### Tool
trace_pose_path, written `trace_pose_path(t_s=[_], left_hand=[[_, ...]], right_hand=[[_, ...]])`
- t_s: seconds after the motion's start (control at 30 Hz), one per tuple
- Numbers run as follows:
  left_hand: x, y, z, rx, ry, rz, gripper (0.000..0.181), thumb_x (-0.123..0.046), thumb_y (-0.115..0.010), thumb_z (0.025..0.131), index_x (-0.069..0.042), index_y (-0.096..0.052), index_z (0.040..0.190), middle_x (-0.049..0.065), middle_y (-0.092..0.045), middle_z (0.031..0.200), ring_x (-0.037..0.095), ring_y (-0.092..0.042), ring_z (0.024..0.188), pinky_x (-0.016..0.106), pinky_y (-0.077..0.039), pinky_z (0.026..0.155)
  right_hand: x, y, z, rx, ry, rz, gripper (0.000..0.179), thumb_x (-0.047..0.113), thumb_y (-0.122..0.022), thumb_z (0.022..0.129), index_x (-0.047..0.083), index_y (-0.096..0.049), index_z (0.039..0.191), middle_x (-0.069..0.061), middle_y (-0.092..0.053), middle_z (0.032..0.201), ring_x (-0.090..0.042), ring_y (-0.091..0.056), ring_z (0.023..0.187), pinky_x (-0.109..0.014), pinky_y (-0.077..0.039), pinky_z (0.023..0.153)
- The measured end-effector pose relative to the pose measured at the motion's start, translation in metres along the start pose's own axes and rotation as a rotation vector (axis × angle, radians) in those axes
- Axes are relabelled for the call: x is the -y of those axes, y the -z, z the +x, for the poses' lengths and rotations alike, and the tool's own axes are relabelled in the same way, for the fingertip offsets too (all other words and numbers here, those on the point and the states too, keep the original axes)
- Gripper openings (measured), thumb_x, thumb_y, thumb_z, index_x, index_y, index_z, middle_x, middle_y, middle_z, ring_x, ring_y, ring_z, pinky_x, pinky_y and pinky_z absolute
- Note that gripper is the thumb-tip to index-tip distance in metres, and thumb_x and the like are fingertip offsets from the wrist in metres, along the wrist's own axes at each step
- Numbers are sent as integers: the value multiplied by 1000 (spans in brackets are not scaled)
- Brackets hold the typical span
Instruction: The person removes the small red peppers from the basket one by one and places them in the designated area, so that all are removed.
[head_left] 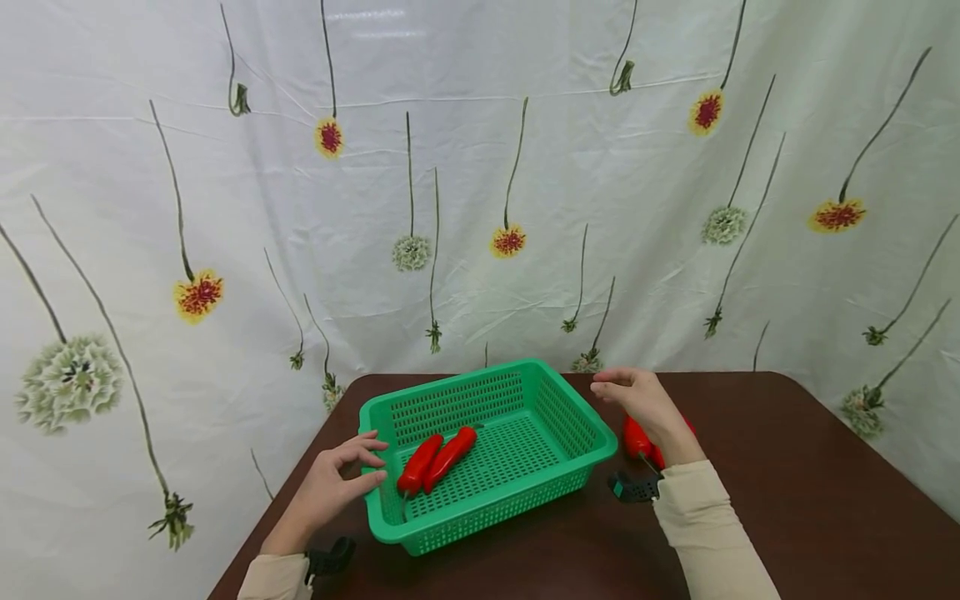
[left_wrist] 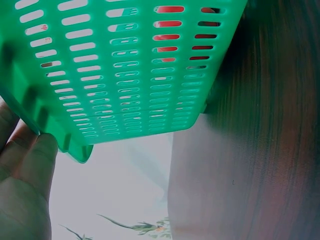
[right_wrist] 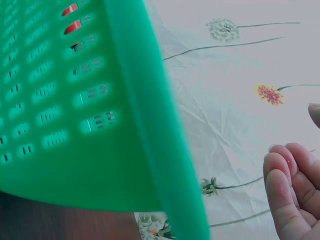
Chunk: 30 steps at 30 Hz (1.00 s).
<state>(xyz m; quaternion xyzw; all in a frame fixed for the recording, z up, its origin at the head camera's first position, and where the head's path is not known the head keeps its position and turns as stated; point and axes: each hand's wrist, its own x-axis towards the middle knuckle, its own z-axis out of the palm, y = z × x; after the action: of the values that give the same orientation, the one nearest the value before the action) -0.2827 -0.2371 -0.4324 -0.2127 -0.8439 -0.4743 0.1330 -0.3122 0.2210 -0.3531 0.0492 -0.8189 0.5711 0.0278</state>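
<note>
Basket (head_left: 504,507) of peppers (head_left: 452,458) sits on the table (head_left: 795,483) between left hand (head_left: 333,483) and right hand (head_left: 647,407), thumbs and fingers parted. We cannot be sure the left touches the rim; uneven lifting could tip out the peppers.

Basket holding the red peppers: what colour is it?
Green; the slotted basket shows best in the head view.
</note>
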Motion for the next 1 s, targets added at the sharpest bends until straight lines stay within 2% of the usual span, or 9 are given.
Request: trace_pose_path(t_s=[0.23,0.5,0.77,1.0], left_hand=[[-3,1,1,10,4,0,7,-10,-73,90,-6,-75,96,17,-67,128,-4,-44,133,15,-44,96],[-3,1,0,14,1,0,6,-10,-74,90,-5,-74,94,18,-67,128,-17,-39,127,17,-45,97],[-1,1,0,3,-10,-36,6,-10,-74,90,-6,-75,94,19,-67,127,-20,-38,125,13,-45,94],[2,1,0,9,-6,-9,7,-13,-75,90,-8,-75,94,15,-68,126,-22,-38,124,14,-44,96]], right_hand=[[10,1,3,80,10,-69,42,26,-63,99,0,-60,132,-21,-61,133,-40,-56,122,-59,-35,111],[20,-1,8,213,65,-100,40,25,-63,99,-1,-59,130,-22,-54,139,-35,-58,121,-57,-39,110],[35,-4,23,310,122,-140,38,23,-65,98,0,-63,127,-19,-62,129,-38,-59,119,-52,-44,107],[39,-9,35,408,144,-158,41,23,-67,96,0,-62,130,-20,-62,132,-26,-62,117,-55,-43,108]])
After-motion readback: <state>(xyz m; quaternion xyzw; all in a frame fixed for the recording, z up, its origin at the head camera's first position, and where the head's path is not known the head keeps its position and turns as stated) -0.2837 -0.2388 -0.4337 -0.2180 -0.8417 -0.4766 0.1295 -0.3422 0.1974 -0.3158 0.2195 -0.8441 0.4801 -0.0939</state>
